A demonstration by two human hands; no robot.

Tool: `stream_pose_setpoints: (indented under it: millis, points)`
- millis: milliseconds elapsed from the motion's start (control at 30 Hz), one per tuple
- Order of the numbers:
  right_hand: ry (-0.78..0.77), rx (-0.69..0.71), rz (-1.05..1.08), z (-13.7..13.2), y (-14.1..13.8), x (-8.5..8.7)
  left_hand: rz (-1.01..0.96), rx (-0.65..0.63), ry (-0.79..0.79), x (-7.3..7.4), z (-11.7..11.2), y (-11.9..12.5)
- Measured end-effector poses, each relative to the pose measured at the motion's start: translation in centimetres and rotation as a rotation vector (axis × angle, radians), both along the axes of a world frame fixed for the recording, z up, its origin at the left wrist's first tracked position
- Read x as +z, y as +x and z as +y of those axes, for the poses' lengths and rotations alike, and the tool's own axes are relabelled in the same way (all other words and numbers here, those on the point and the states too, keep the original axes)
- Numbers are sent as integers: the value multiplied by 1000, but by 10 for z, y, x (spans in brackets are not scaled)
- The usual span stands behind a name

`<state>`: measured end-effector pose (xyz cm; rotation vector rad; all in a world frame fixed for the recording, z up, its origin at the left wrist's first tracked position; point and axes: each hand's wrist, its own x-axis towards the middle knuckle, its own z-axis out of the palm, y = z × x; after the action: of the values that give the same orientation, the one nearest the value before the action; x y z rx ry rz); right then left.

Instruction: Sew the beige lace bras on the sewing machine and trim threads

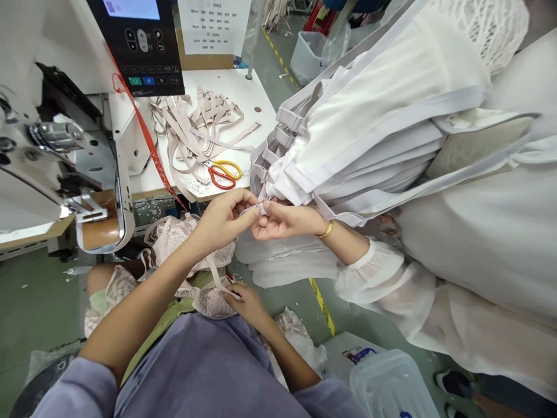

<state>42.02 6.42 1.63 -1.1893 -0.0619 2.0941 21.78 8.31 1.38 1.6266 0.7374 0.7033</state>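
Note:
My left hand (226, 217) reaches past the table's front edge and pinches the end of a small pale strap (262, 209). A co-worker's hand (289, 220) with a gold bracelet touches the same spot, so finer detail there is hidden. Lower down, near my lap, my right hand (248, 305) is closed on a beige strap (215, 273) of a lace bra (215, 301). More beige lace bras (172, 238) lie across my lap, partly covered by my left forearm. Just above the two meeting hands hangs a thick stack of white bras (357, 125) with grey-lilac straps.
On the white table (235, 84) lie a heap of beige straps (200, 125) and scissors (221, 174) with red and yellow handles. A sewing machine (100, 220) with a control panel (143, 55) stands at left. Plastic tubs (391, 383) sit on the floor at lower right.

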Motion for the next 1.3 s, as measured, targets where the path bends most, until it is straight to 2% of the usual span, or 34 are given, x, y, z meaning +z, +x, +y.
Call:
stream_pose_setpoints:
  millis: [133, 200, 267, 367, 433, 467, 533, 600, 633, 667, 733, 833, 900, 967, 1033, 1133, 1233, 1300]
  points:
    - [-114, 167, 8, 6, -2, 10, 37, -3, 44, -2, -1, -2]
    - [-43, 209, -88, 3, -5, 9, 37, -13, 23, -4, 1, -2]
    - [91, 208, -218, -12, -16, -1, 46, -12, 12, -5, 3, -1]
    - [182, 205, -303, -66, -53, -41, 51, -7, 23, -3, 5, -1]
    - [189, 237, -348, -113, -82, -82, 47, -11, 39, -1, 6, -1]
    - [258, 194, -519, -136, -95, -104, 46, -15, 46, -1, 7, -1]
    - [373, 244, -669, -171, -112, -149, 54, -9, 55, -1, 8, -1]
    - [474, 217, -750, -190, -118, -184, 66, 2, 49, -2, 8, -1]
    - [504, 208, -787, -194, -117, -196, 65, 3, 42, -2, 8, -1]
    - [523, 204, -825, -195, -115, -204, 61, 4, 33, -3, 9, -2]
    - [543, 193, -909, -193, -111, -211, 43, 4, 17, -4, 9, -2]
    - [560, 153, -1069, -188, -107, -201, 13, 2, -7, -6, 9, -2]
    - [589, 140, -1169, -184, -108, -187, -6, -4, -30, -6, 10, -3]
    - [687, 85, -1224, -180, -109, -166, -20, 5, -52, -6, 10, -3]
    - [834, -28, -1235, -174, -111, -139, -35, 26, -75, -7, 12, -5]
    - [1029, -150, -1212, -162, -114, -88, -83, 30, -165, -8, 15, -6]
    - [1239, -193, -1209, -144, -118, -41, -199, 10, -386, -10, 17, -7]
    - [1315, -258, -1210, -127, -121, -21, -276, 20, -517, -9, 17, -7]
